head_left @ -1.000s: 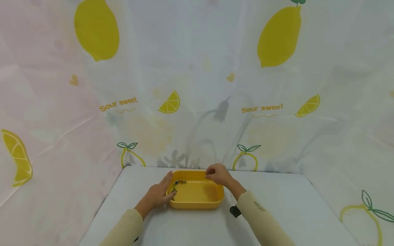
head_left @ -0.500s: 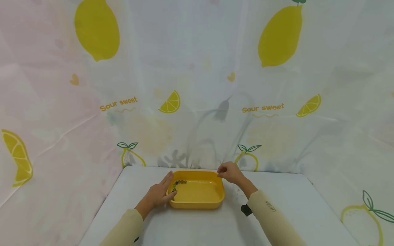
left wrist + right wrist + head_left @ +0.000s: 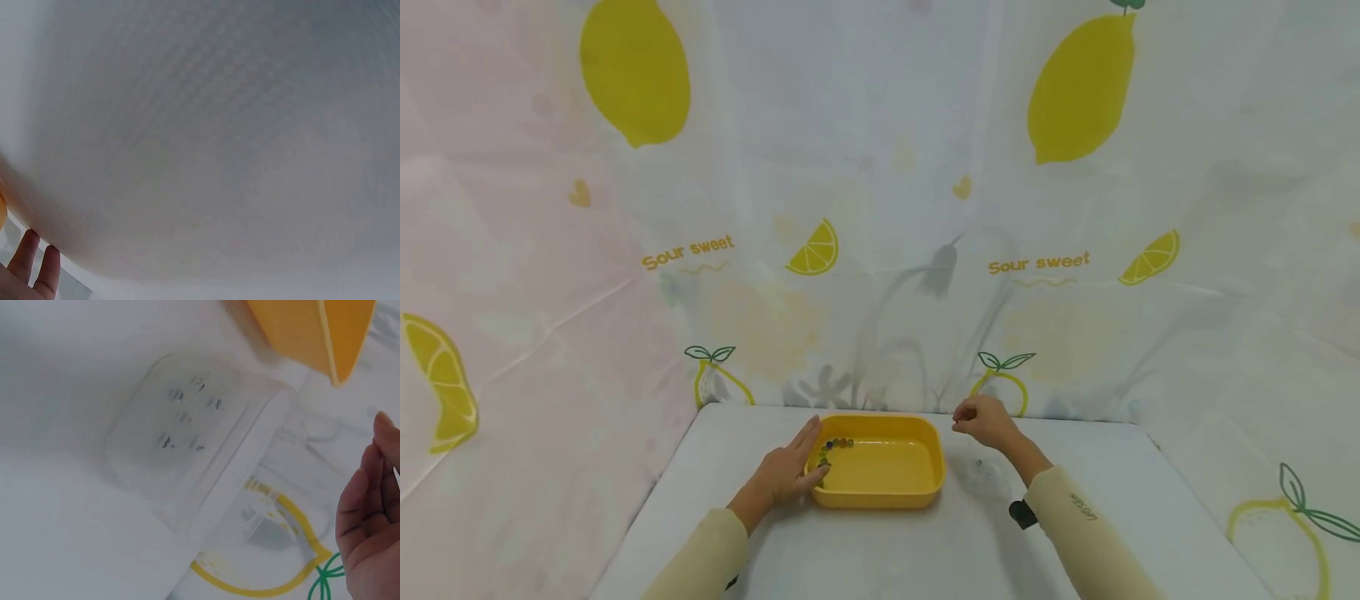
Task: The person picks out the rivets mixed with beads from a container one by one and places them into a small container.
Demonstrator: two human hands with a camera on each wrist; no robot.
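A shallow yellow tray (image 3: 876,501) stands on the white table. Several small glass balls (image 3: 823,454), green, blue and orange, line its back-left corner in a curve. My left hand (image 3: 778,477) rests on the tray's left rim, fingers stretched along the outside and thumb over the inner side. My right hand (image 3: 987,422) is raised to the right of the tray, thumb and fingertips together. A small dark spot shows at these fingertips; its kind is too small to make out. Below this hand sits a clear plastic container (image 3: 194,431) showing several small round shapes.
The white table (image 3: 872,550) runs back to a lemon-print curtain (image 3: 880,208). A dark device (image 3: 1022,514) hangs below the right sleeve (image 3: 1075,517).
My right hand has moved from over the tray's back-right part to the right, past its rim, uncovering the clear container. My left hand stays on the rim, and the balls keep their curve.
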